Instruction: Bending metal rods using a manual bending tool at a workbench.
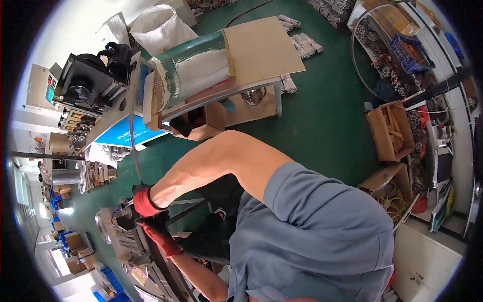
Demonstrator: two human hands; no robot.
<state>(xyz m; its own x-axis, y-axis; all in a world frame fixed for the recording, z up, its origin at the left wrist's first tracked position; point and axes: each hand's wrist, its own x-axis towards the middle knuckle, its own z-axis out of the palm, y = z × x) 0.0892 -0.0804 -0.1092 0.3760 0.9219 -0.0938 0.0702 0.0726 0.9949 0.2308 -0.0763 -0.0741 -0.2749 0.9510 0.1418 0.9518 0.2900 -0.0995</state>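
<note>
Both my hands wear red work gloves with dark palms and sit close together at the left, over a bench (168, 272) carrying metal parts. My right hand (146, 201), at the end of the long bare forearm, is closed; a thin grey strip (133, 131) runs down into it from above. Just below it, my left hand (160, 236) is closed too, its dark fingers curled against something hidden behind the glove. Flat metal pieces (125, 234) lie on the bench beside the gloves.
Ahead stands a table (261, 48) with a board and white-smeared green sheet. Black machinery (88, 83) and a blue panel (128, 132) are at the left. Cardboard boxes (390, 131), a blue crate (410, 53) and a large hoop (353, 48) line the right.
</note>
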